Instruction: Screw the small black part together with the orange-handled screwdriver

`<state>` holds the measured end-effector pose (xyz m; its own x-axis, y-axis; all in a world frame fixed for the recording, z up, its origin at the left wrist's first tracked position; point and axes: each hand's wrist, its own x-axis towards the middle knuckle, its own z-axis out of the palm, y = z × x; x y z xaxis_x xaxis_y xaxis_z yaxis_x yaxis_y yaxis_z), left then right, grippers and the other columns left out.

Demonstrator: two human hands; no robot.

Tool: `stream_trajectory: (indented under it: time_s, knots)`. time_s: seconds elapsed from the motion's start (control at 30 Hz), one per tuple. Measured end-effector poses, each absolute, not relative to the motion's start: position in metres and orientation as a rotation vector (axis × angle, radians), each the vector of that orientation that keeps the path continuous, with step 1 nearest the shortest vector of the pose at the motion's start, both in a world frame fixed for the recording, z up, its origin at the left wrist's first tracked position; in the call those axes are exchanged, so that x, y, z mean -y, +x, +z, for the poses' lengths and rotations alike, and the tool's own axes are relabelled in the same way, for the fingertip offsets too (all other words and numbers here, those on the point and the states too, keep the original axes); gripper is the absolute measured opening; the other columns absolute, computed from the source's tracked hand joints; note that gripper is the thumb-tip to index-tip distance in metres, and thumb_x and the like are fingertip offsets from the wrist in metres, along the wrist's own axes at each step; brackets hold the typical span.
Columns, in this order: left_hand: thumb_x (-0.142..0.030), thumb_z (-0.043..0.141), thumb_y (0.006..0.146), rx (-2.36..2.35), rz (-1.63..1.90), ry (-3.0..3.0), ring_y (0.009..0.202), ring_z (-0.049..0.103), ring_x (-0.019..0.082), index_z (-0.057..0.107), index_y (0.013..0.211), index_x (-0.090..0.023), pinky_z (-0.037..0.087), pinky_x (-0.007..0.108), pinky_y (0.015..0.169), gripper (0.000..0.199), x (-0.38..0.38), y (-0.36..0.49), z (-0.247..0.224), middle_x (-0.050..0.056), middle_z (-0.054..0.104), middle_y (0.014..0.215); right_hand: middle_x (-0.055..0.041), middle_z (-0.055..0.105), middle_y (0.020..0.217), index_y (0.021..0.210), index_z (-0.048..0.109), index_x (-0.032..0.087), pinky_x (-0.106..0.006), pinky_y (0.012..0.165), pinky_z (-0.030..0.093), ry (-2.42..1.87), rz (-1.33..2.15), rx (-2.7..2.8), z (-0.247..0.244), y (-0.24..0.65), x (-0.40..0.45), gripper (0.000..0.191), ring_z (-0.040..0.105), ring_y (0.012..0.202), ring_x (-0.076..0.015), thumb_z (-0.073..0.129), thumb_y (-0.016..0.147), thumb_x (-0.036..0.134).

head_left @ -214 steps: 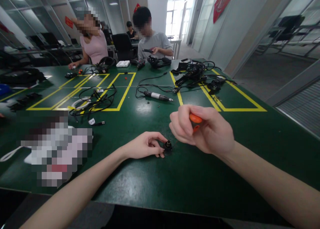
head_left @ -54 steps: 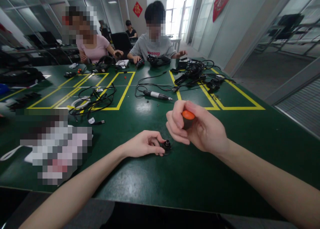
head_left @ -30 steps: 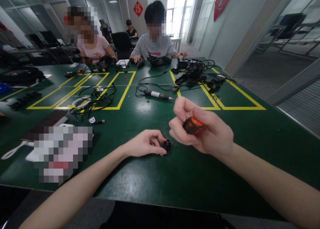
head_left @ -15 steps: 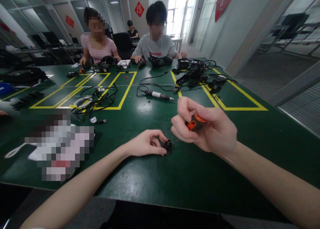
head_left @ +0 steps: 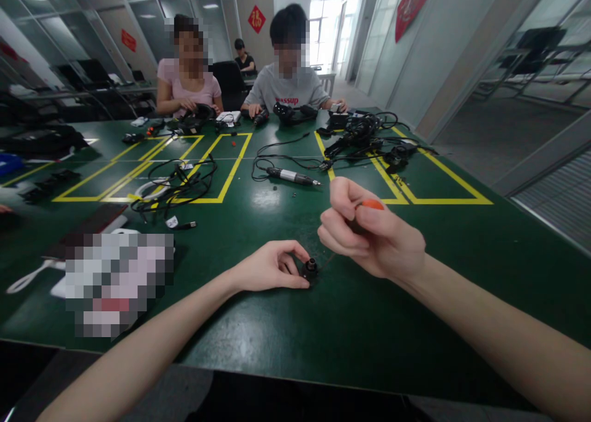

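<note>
My left hand [head_left: 272,266] steadies a small round black part [head_left: 310,270] on the green table, thumb on one side and fingers on the other. A short upright cylinder sticks up from the part's top. Above and to the right, my right hand [head_left: 369,228] is closed around the orange and black handle of a screwdriver [head_left: 373,205]. Its thin shaft slants down-left toward the black part. Whether the tip touches the part I cannot tell. Most of the handle is hidden by my fingers.
An electric screwdriver [head_left: 290,175] with its cable lies farther ahead. Black cables [head_left: 184,182] are coiled at the left, and more cables [head_left: 364,130] pile up at the back right. Two people sit across the table [head_left: 258,342]. A blurred-out bundle [head_left: 117,280] lies at the left.
My right hand has rotated around the screwdriver handle, so less of the handle shows. My left hand and the black part have barely moved. The person in pink has shifted right.
</note>
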<state>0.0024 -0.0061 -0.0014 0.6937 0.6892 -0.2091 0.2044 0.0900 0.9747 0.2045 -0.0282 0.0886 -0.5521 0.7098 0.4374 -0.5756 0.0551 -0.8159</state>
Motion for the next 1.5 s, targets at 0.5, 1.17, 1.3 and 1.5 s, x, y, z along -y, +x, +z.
stream_trajectory:
  time_s: [0.5, 1.17, 1.3, 1.5]
  knots:
    - [-0.026, 0.089, 0.072, -0.757, 0.439, 1.487, 0.063, 0.068, 0.012, 0.067, 0.103, -0.015, 0.051, 0.023, 0.063, 0.04, 0.006, 0.003, -0.003, -0.002, 0.072, 0.072, 0.0059, 0.05, 0.053, 0.066, 0.053, 0.02, -0.027, 0.052, 0.029, -0.95, 0.555, 2.366, 0.123, 0.235, 0.028, 0.032, 0.04, 0.049, -0.0093, 0.068, 0.089, 0.036]
    - [-0.024, 0.087, 0.073, -0.771, 0.438, 1.51, 0.062, 0.066, 0.01, 0.066, 0.104, -0.014, 0.05, 0.021, 0.062, 0.038, 0.007, 0.003, 0.002, -0.003, 0.07, 0.071, 0.0089, 0.049, 0.065, 0.084, 0.053, 0.021, -0.021, 0.052, 0.034, -1.048, 1.105, 2.272, 0.113, 0.232, 0.025, 0.022, 0.042, 0.057, -0.0091, 0.073, 0.076, 0.018]
    - [-0.025, 0.087, 0.073, -0.767, 0.444, 1.509, 0.062, 0.067, 0.01, 0.066, 0.104, -0.014, 0.05, 0.021, 0.062, 0.039, 0.007, 0.003, 0.001, -0.002, 0.071, 0.071, 0.0072, 0.051, 0.071, 0.083, 0.054, 0.02, -0.021, 0.054, 0.035, -1.019, 1.157, 2.297, 0.111, 0.23, 0.024, 0.022, 0.044, 0.062, -0.0096, 0.071, 0.073, 0.012]
    - [-0.024, 0.087, 0.073, -0.764, 0.43, 1.515, 0.064, 0.067, 0.011, 0.066, 0.106, -0.014, 0.051, 0.022, 0.063, 0.04, 0.007, 0.003, 0.001, -0.002, 0.071, 0.073, 0.0073, 0.049, 0.067, 0.079, 0.054, 0.02, -0.021, 0.054, 0.034, -0.926, 1.251, 2.297, 0.105, 0.228, 0.025, 0.015, 0.043, 0.059, -0.0093, 0.069, 0.08, 0.016]
